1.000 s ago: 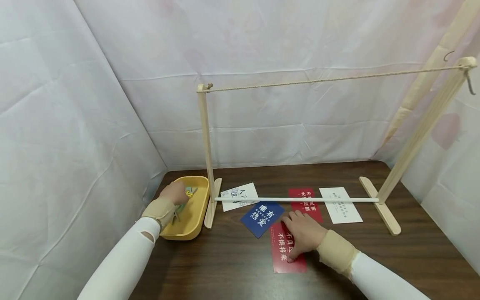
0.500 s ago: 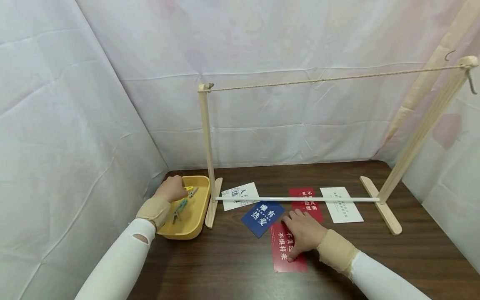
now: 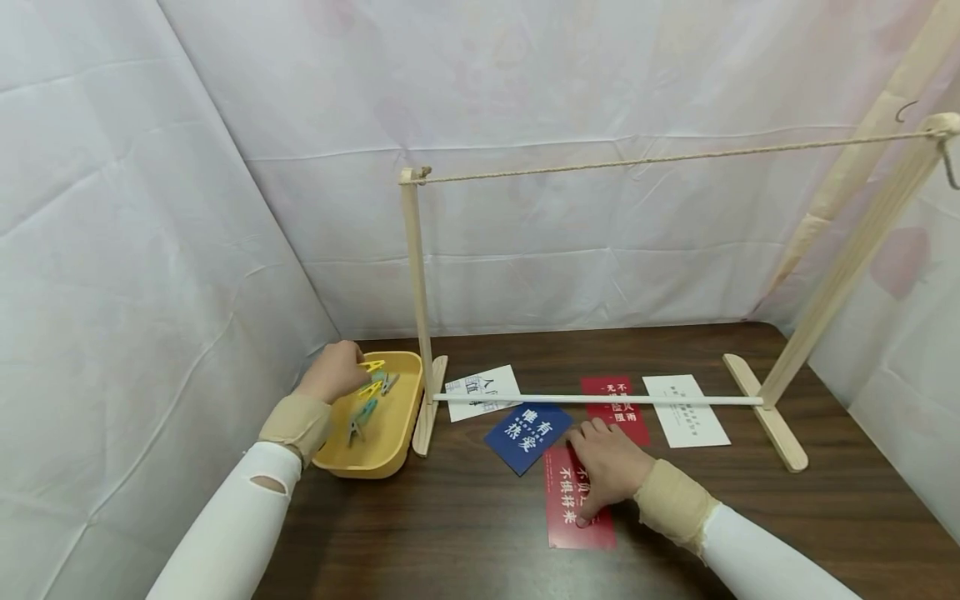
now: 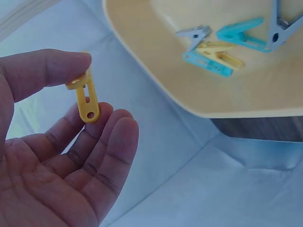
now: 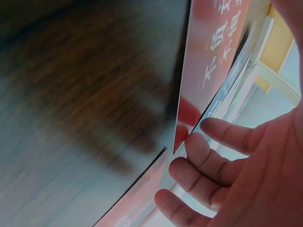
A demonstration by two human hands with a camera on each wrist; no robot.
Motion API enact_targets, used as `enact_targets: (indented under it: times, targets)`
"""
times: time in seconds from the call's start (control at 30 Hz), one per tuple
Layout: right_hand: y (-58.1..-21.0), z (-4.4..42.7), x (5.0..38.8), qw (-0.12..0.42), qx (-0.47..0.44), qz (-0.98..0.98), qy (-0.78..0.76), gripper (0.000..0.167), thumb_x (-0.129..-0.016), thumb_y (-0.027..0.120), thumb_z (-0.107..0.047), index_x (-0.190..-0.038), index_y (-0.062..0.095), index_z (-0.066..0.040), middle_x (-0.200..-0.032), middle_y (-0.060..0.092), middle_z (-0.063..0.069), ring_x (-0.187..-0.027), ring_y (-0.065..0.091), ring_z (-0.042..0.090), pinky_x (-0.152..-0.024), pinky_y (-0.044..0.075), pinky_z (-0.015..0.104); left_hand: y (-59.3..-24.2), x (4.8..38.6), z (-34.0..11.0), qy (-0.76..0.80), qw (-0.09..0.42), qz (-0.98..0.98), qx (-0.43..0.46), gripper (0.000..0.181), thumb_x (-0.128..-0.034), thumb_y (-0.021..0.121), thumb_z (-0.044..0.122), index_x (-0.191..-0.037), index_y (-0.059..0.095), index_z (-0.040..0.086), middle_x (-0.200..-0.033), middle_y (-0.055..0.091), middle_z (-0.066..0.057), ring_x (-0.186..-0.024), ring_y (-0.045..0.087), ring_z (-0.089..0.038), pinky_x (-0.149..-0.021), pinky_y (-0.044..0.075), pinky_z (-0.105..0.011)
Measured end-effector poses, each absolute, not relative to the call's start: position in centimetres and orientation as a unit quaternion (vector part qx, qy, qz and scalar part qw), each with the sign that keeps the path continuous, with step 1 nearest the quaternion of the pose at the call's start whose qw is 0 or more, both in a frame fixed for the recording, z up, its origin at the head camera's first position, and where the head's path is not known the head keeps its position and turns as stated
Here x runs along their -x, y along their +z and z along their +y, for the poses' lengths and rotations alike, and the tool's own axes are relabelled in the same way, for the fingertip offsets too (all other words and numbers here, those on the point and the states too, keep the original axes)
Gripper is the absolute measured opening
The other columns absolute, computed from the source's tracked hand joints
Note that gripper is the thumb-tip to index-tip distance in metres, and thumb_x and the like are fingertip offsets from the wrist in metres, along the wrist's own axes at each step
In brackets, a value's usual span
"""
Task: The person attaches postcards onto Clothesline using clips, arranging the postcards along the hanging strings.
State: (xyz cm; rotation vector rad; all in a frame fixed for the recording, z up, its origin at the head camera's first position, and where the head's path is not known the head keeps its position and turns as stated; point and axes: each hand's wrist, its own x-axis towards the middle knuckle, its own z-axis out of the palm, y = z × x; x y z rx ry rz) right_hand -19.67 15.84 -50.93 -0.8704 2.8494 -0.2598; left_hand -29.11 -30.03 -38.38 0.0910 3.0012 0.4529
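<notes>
My left hand [image 3: 332, 372] is over the left rim of the yellow tray [image 3: 365, 472]. It pinches a yellow clothespin [image 4: 88, 101] between thumb and index finger, while the other fingers curve loosely, as the left wrist view shows. Several grey, teal and yellow clothespins [image 4: 210, 57] lie in the tray. My right hand [image 3: 613, 463] rests on a red card [image 3: 564, 531] with white lettering, fingers spread toward its far edge and the thumb lower on it. In the right wrist view the fingertips are at the end of that card [image 5: 208, 61]; the thumb tip is out of that view.
A wooden stand with a rope [image 3: 667, 159] and a white bottom rod [image 3: 547, 399] spans the table. Beneath and around the rod lie a blue card [image 3: 525, 446], a white card [image 3: 476, 404], another red card [image 3: 622, 425] and another white card [image 3: 690, 425]. White cloth hangs behind.
My left hand has drawn back from the tray's middle toward its far left rim, and the yellow clothespin now shows at its fingertips. My right hand stays on the red card.
</notes>
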Motion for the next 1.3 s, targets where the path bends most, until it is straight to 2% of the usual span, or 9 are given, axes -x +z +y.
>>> enact_targets:
  times: [0.1,0.23,0.3,0.43,0.7,0.9,1.07,1.2,1.3]
  targets:
    - [-50.9,15.8,19.6,0.065,0.289,0.952,-0.078,0.117,-0.048,0.100,-0.076,-0.129,0.064,0.001,-0.110,0.064,0.011,-0.105,0.054,0.028,-0.096,0.053,0.056,-37.7,28.9,-29.8,0.152,0.044,0.986,-0.041,0.029,-0.0848,0.064,0.008,-0.108,0.071,-0.007,-0.087,0.069,-0.016,-0.065,0.052,-0.018,-0.060,0.044,-0.032]
    - [-50.8,15.8,19.4,0.055,0.288,0.954,-0.066,0.112,-0.047,0.099,-0.077,-0.121,0.065,0.001,-0.104,0.062,0.010,-0.099,0.052,0.026,-0.091,0.053,0.054,-37.0,28.5,-29.4,0.154,0.044,0.986,-0.046,0.045,-0.0895,0.064,0.009,-0.129,0.068,-0.012,-0.118,0.074,-0.028,-0.077,0.061,-0.023,-0.069,0.053,-0.037]
    - [-50.8,15.7,19.4,0.051,0.289,0.954,-0.062,0.111,-0.047,0.099,-0.078,-0.119,0.066,0.001,-0.103,0.062,0.010,-0.098,0.051,0.025,-0.090,0.053,0.053,-36.8,28.3,-29.2,0.159,0.047,0.985,-0.046,0.048,-0.0910,0.064,0.009,-0.134,0.065,-0.013,-0.123,0.073,-0.031,-0.078,0.063,-0.025,-0.071,0.054,-0.039]
    - [-50.9,15.8,19.4,0.044,0.290,0.954,-0.060,0.109,-0.048,0.098,-0.078,-0.117,0.067,0.000,-0.101,0.061,0.009,-0.097,0.051,0.026,-0.089,0.052,0.052,-36.2,28.0,-28.8,0.166,0.044,0.984,-0.047,0.044,-0.0924,0.065,0.010,-0.131,0.067,-0.011,-0.118,0.074,-0.028,-0.081,0.066,-0.027,-0.072,0.057,-0.041]
    - [-50.9,15.8,19.4,0.041,0.286,0.955,-0.064,0.111,-0.049,0.099,-0.076,-0.125,0.064,-0.003,-0.109,0.063,0.010,-0.103,0.057,0.029,-0.091,0.054,0.055,-35.1,27.5,-28.4,0.179,0.015,0.983,-0.040,0.042,-0.0961,0.069,0.014,-0.131,0.067,-0.010,-0.125,0.073,-0.030,-0.097,0.070,-0.034,-0.087,0.061,-0.053]
    - [-50.4,15.6,19.3,0.063,0.256,0.960,-0.091,0.098,-0.051,0.104,-0.063,-0.118,0.060,-0.007,-0.105,0.068,0.008,-0.097,0.062,0.029,-0.083,0.055,0.054,-34.8,27.3,-28.2,0.214,-0.016,0.976,-0.048,0.039,-0.1002,0.071,0.016,-0.130,0.068,-0.009,-0.125,0.072,-0.029,-0.104,0.070,-0.038,-0.090,0.060,-0.053]
    - [-50.0,15.7,19.2,0.065,0.253,0.958,-0.114,0.092,-0.056,0.106,-0.051,-0.123,0.062,-0.006,-0.106,0.071,0.008,-0.097,0.066,0.028,-0.087,0.059,0.055,-34.6,27.1,-28.2,0.250,-0.029,0.966,-0.058,0.042,-0.1025,0.071,0.017,-0.136,0.067,-0.008,-0.129,0.071,-0.030,-0.114,0.070,-0.042,-0.097,0.060,-0.056]
    - [-49.7,15.8,19.2,0.051,0.252,0.957,-0.135,0.081,-0.060,0.106,-0.040,-0.123,0.063,-0.011,-0.107,0.072,0.005,-0.098,0.069,0.025,-0.086,0.063,0.052,-34.2,26.9,-28.2,0.269,-0.041,0.961,-0.054,0.044,-0.1002,0.074,0.017,-0.135,0.065,-0.008,-0.122,0.071,-0.028,-0.108,0.068,-0.039,-0.091,0.060,-0.051]
    - [-49.6,15.9,19.2,0.041,0.247,0.957,-0.148,0.072,-0.063,0.104,-0.032,-0.120,0.064,-0.013,-0.107,0.073,0.003,-0.097,0.070,0.021,-0.084,0.064,0.048,-33.6,26.7,-27.9,0.279,-0.050,0.958,-0.050,0.037,-0.0980,0.077,0.016,-0.127,0.067,-0.006,-0.112,0.072,-0.023,-0.099,0.068,-0.033,-0.083,0.058,-0.042]
